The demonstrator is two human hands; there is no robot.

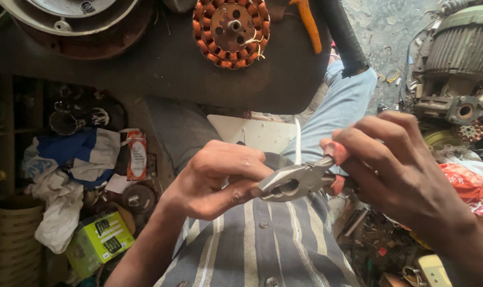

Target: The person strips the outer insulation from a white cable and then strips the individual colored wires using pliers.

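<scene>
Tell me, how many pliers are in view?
2: grey-jawed pliers gripped by the right hand beside the left hand; orange-handled pliers on the dark table above. Others may hide in clutter.

Steel-grey pliers (294,183) are showing red-orange grips, a copper-orange coil ring (231,33) is glowing above, and grey-and-white stripes are running down the shirt (257,244).

A dark, worn bench (161,69) stands ahead, with a grey concrete floor (390,26) in daylight at the upper right. Dim wooden shelves (7,127) fill the left side, with rags (60,202) and a green box (99,242) heaped below them.
</scene>
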